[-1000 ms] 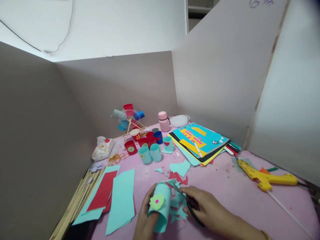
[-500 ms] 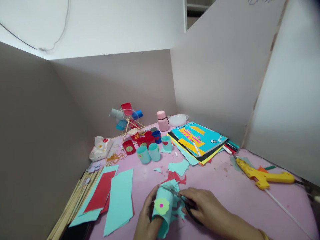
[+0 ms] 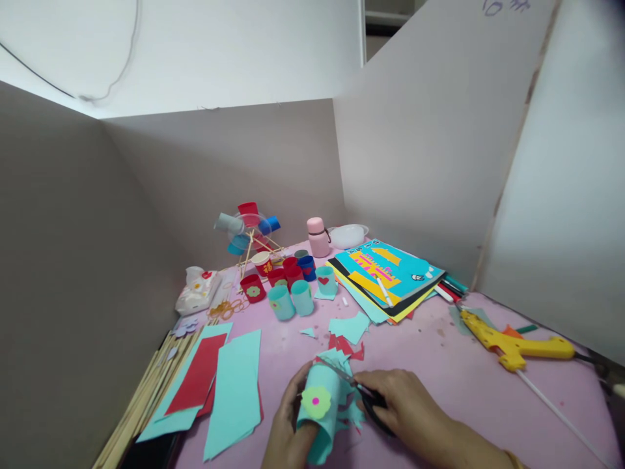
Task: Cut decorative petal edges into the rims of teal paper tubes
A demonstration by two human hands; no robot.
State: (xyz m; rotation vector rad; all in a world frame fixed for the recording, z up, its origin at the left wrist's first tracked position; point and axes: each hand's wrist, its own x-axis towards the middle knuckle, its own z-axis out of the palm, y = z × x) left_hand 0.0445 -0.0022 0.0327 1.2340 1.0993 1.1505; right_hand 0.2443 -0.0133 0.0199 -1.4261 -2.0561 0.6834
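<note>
My left hand [image 3: 291, 417] is closed around a turquoise paper cup [image 3: 326, 423], its thumb inside the near opening. The cup lies tilted, with a light green paper flower with a pink centre [image 3: 316, 402] stuck on its side. In my right hand [image 3: 398, 397] is a pair of scissors with black handles [image 3: 374, 407]. Their blades lie across the far end of the cup. Turquoise paper scraps [image 3: 349, 410] lie beside and under the cup, with red paper scraps [image 3: 349, 348] just beyond it.
Turquoise paper strips [image 3: 234, 397] and wooden sticks [image 3: 131, 410] lie left. Finished paper cups [image 3: 282, 304] stand ahead near a wheel model [image 3: 249, 228]. A yellow glue gun [image 3: 517, 342] rests right, near a stack of coloured paper [image 3: 385, 273]. A pink bottle [image 3: 318, 238] stands behind.
The scissors and my right hand have shifted slightly at the cup's far end, the blades looking closer together. The cup stays almost where it was in my left hand.
</note>
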